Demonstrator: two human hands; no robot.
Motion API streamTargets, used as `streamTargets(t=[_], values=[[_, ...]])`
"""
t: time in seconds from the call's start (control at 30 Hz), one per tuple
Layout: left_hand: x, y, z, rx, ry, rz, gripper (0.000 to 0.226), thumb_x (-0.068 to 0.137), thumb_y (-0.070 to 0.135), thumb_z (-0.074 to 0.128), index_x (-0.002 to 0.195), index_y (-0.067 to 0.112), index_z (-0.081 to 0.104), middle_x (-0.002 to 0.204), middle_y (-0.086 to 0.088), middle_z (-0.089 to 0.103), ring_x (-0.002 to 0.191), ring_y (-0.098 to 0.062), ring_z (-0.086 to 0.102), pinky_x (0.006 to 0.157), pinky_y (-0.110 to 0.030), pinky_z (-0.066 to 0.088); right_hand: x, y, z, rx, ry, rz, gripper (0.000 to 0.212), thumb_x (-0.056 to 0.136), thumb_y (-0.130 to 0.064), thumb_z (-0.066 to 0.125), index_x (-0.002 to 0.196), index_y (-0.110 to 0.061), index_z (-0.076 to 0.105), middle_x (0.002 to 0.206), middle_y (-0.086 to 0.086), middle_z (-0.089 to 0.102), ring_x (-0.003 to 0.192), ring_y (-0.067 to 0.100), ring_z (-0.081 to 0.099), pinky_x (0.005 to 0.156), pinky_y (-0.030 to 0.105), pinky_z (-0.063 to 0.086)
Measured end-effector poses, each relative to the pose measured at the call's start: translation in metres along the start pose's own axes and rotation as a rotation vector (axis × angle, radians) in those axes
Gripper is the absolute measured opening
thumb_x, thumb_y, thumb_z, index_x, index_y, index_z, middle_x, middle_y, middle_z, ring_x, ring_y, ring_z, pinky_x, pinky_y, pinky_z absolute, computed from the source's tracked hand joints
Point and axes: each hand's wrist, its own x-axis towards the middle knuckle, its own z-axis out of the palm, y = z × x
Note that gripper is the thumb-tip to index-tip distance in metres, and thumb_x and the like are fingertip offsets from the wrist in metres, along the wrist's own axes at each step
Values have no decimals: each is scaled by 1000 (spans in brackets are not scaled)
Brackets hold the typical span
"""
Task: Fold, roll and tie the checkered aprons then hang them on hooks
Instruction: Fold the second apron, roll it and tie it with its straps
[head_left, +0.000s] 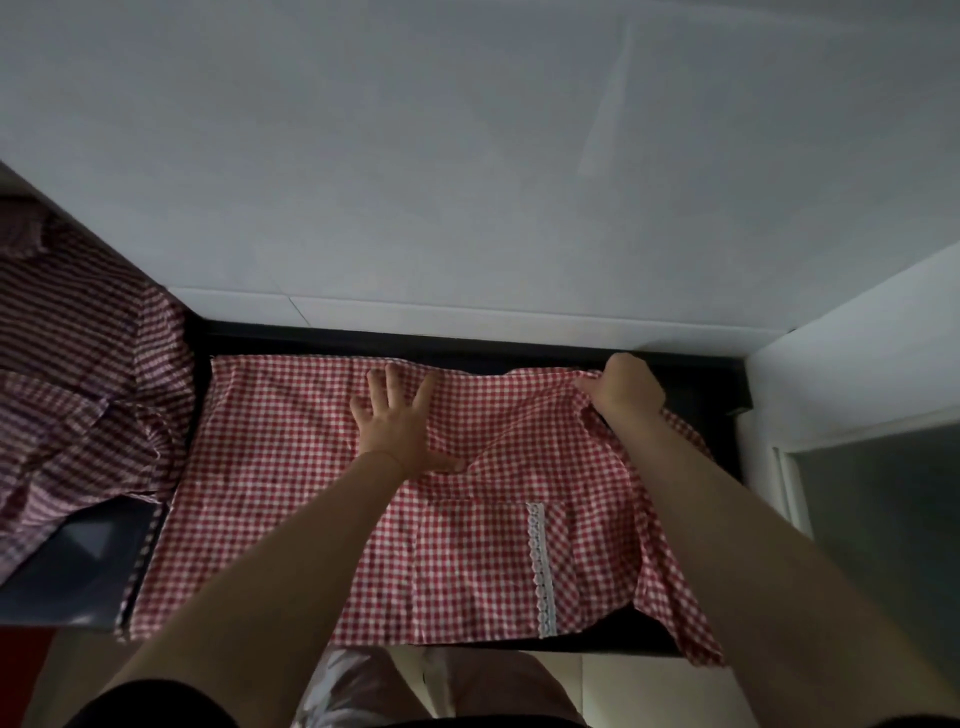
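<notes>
Pressing flat on a red checkered apron (291, 467), the left hand (400, 423) is lying with fingers spread wide across the middle of the cloth, thumb stretched toward the person. The right hand (626, 387) is curling around the apron's far right corner, bunching the fabric at the back edge of a dark counter (571, 349); its fingertips are tucked under the cloth and cannot be made out. The apron is lying spread over the counter, its near edge hanging over the front and its right side draping down in loose folds. A white lace strip (540, 569) is running down the apron between the two forearms, partly wrinkled. To the left, a second checkered cloth (83, 395) is lying heaped in shadow, its shape hard to read and its left side cut off by the frame. Beneath it, a dim grey basin (78, 566) is showing only in part. Behind the counter, a pale tiled wall (467, 156) is filling the upper view.
</notes>
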Motion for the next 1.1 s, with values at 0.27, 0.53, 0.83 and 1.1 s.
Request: streamTargets(t=[0.27, 0.53, 0.83, 1.1], values=[[-5, -26, -14, 63, -65, 106, 137, 55, 79, 73, 155, 35, -10, 161, -21, -17, 147, -46, -14, 115, -64, 4, -8, 0, -17, -201, -557, -55, 63, 82, -50, 73, 125, -6, 64, 112, 9, 65, 93, 23, 61, 86, 30, 51], [-26, 39, -22, -169, 459, 193, 38, 88, 11, 48, 126, 13, 52, 133, -13, 47, 115, -25, 47, 99, -40, 45, -31, 20, -16, 110, 79, -195, 35, 100, -36, 54, 117, -6, 53, 117, 15, 56, 95, 30, 58, 71, 33, 42], [-57, 91, 26, 212, -109, 271, 143, 57, 87, 64, 154, 26, -22, 157, -24, -29, 146, -48, -13, 115, -67, 12, -90, 57, -12, -289, -565, -45, 101, 78, -55, 76, 155, -12, 27, 159, 13, 29, 145, 35, 31, 118, 47, 26], [-37, 38, -2, 285, -160, 227, 146, 58, 73, 79, 154, 25, -19, 160, -18, -23, 149, -41, -10, 117, -62, 12, -107, 97, -27, -273, -16, 80, 27, 102, -14, 48, 126, -6, 57, 127, 14, 62, 116, 30, 60, 83, 35, 48]])
